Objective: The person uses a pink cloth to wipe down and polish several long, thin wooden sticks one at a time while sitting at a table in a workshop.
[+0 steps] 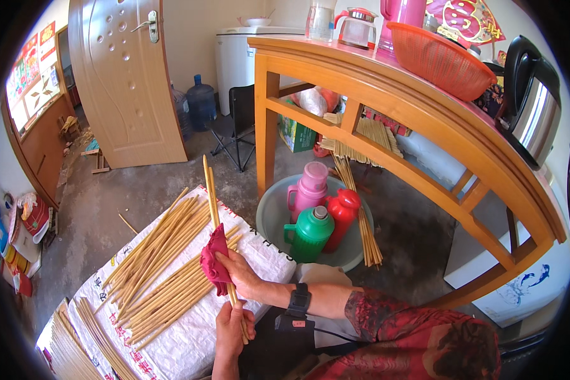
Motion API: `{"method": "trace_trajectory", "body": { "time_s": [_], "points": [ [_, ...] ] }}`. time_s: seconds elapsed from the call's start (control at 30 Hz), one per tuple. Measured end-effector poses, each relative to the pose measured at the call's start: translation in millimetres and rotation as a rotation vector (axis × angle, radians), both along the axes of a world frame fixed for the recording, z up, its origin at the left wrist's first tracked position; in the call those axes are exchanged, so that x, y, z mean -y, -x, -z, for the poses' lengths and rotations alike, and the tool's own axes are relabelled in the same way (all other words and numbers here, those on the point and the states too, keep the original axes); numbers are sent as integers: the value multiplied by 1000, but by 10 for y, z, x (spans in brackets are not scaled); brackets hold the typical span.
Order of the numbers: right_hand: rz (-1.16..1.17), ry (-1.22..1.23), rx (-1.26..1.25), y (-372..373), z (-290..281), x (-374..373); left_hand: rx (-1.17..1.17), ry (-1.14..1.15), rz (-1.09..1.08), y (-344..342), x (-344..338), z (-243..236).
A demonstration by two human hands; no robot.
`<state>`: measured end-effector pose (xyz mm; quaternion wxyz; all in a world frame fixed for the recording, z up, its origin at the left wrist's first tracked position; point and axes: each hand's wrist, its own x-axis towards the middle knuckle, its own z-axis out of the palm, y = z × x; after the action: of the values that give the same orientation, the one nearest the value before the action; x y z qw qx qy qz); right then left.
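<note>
My left hand (233, 324) is closed around the lower ends of a pair of long yellowish wooden sticks (209, 190). Just above it, my right hand (240, 271) grips a dark red cloth (215, 259) that is folded about the same sticks. The sticks rise steeply past the cloth, and their upper tips are bare. Beside my hands, several more sticks (158, 247) lie in two loose groups on a white woven sack (183, 339) with printing. Further bundles of thin sticks (101, 335) rest at the sack's near left.
A grey basin (269, 209) holds pink, green and red thermos flasks (311, 235). Above it stands a wooden table (392, 152) with an orange basket (440, 57). More stick bundles (361, 221) lean at the basin. A folding chair (239, 120) and a wooden door (130, 88) are farther back.
</note>
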<state>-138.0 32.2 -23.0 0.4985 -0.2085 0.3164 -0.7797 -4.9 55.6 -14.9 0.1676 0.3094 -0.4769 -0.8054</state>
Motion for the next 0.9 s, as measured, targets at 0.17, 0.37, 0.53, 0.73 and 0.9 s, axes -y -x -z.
{"method": "trace_trajectory", "body": {
  "time_s": [0.17, 0.37, 0.53, 0.73, 0.9],
  "points": [
    [-45, -53, 20, -102, -295, -21, -171, -217, -11, -71, -109, -37],
    [-32, -11, 77, 176, -248, 102, -53, -44, -75, 27, -190, -80],
    [170, -35, 69, 623, -438, 143, 36, 31, 57, -294, -438, -112],
    [102, -20, 133, 654, -428, 122, 106, -57, 64, -656, -683, -145],
    [45, -20, 137, 333, -290, 94, 118, 2, -69, -629, -630, 5]
  ]
}}
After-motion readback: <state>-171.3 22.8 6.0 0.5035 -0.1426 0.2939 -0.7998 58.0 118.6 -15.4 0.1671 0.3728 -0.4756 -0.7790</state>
